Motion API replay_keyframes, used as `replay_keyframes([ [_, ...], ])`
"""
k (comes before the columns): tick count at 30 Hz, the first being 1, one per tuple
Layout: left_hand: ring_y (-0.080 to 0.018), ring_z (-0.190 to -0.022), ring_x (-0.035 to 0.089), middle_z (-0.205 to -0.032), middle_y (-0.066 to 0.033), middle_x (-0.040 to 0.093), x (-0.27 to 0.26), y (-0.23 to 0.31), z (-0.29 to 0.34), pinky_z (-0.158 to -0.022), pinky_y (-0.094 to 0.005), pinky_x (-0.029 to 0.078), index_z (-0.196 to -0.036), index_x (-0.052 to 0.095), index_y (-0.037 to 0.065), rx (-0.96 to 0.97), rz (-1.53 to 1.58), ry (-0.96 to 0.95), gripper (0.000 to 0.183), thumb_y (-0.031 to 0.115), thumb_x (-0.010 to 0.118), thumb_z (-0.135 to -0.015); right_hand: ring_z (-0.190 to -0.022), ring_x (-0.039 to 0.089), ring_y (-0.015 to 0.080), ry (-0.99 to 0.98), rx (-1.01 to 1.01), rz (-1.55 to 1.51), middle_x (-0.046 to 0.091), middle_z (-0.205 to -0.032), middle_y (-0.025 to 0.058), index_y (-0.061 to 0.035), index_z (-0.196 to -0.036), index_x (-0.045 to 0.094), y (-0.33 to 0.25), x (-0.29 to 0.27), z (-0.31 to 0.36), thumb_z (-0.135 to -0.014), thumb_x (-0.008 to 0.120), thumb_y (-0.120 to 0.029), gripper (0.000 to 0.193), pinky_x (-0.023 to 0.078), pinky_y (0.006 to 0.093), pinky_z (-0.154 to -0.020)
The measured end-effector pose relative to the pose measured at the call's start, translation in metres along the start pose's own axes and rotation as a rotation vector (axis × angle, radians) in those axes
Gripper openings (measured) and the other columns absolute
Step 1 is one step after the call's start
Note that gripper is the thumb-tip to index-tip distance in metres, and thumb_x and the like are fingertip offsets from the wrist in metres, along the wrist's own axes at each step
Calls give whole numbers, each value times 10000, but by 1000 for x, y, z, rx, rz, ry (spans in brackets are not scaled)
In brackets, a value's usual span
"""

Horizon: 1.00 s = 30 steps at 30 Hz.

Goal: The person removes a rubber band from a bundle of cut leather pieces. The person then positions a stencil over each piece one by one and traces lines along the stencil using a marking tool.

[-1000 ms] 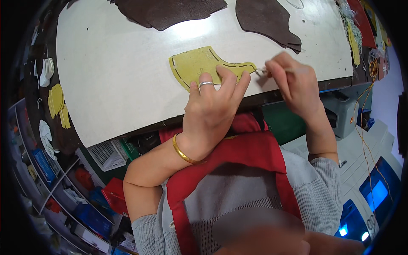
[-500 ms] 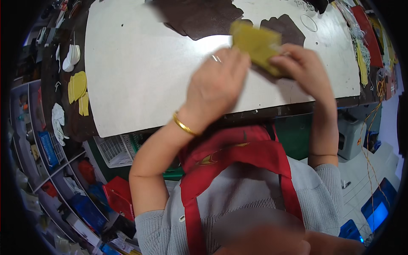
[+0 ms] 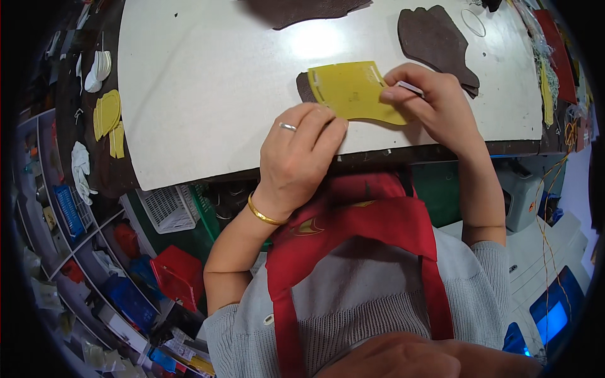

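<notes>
A yellow template (image 3: pixel 353 94) with narrow slots along its two ends lies over a dark brown leather piece (image 3: pixel 305 88), whose left end sticks out from under it. My left hand (image 3: pixel 299 148), with a ring and a gold bangle, is closed at the template's near left corner; its fingertips are partly hidden. At the right end, my right hand (image 3: pixel 438 104) is closed round a slim white pen-like stick (image 3: pixel 411 89), its thumb against the template. I cannot make out the stick's tip.
More brown leather pieces (image 3: pixel 435 41) lie at the far right, and another stack (image 3: pixel 302 12) at the far edge. A clear ring (image 3: pixel 473 22) lies near them. Yellow pieces (image 3: pixel 107 114) and a white glove (image 3: pixel 81 170) rest left of the white board (image 3: pixel 189 126). Threads and bags crowd the right edge.
The yellow template has come down from a tilted, blurred position to lie flatter over a leather piece, nearer me. Both hands moved with it. The white stick now shows in my right hand.
</notes>
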<state>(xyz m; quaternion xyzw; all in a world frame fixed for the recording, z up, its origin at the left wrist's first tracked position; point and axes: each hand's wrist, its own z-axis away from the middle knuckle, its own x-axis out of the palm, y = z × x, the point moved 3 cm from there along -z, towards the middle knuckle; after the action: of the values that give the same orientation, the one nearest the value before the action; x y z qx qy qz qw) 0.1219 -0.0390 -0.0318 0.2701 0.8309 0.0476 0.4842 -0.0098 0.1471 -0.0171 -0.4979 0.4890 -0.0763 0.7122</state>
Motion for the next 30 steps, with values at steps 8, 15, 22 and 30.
replay_keyframes([
  [8, -273, -954, 674, -1014, -94, 695, 2, 1, 5, -743, -345, 580, -1042, 700, 26, -114, -7, 7, 274, -17, 701, -771, -751, 705, 347, -111, -27, 133, 721, -821, 163, -63, -1003, 727, 4, 16, -15, -902, 720, -276, 236, 538, 420, -669],
  [15, -222, -902, 644, -1052, -59, 683, 3, 13, -8, -691, -292, 573, -1159, 704, 74, -84, -243, -194, 374, 49, 663, -788, -745, 700, 180, -78, 59, 170, 725, -821, 111, -11, -1001, 692, 6, -7, -15, -921, 729, -211, 219, 531, 303, -710],
  [22, -201, -804, 584, -988, -24, 601, 11, 21, -18, -563, -269, 529, -1249, 699, 238, -7, -383, -296, 464, 91, 655, -811, -734, 719, 274, 53, 17, 187, 723, -800, 101, -57, -953, 711, 20, -15, 18, -851, 782, -214, 201, 548, 350, -669],
  [30, -251, -854, 594, -1057, -98, 621, 15, 29, -20, -711, -315, 557, -1252, 700, 144, 28, -316, -294, 424, 113, 629, -835, -716, 671, 282, 273, -246, 340, 697, -858, 80, -93, -941, 701, 22, -30, 7, -910, 719, -215, 127, 516, 387, -609],
])
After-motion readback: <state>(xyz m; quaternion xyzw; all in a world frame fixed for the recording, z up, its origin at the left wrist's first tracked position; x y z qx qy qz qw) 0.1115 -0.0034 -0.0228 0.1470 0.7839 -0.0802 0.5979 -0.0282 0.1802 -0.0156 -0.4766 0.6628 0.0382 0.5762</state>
